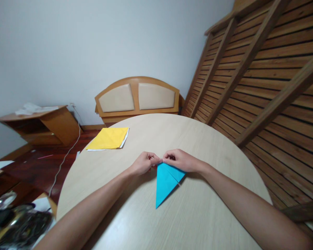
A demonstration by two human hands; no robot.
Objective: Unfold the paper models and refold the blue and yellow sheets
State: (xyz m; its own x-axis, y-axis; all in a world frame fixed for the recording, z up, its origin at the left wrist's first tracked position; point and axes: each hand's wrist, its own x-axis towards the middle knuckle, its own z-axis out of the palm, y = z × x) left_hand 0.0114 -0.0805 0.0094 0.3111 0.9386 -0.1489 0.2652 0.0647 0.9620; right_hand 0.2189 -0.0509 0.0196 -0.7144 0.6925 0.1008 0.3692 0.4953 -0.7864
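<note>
I'm seeing the left hand (145, 162) and the right hand (182, 160) pinching the far corner of a blue folded paper (165, 182), thumbs against fingers, tips nearly meeting; the paper is sitting around the middle of the round table (198, 215), its long point aiming at the table's near edge (a fold line is crossing it); yellow paper (108, 137) is resting by the table's far-left edge; a padded headboard (136, 99) is standing beyond the table; a slatted wooden panel (279, 80) is rising right of it.
</note>
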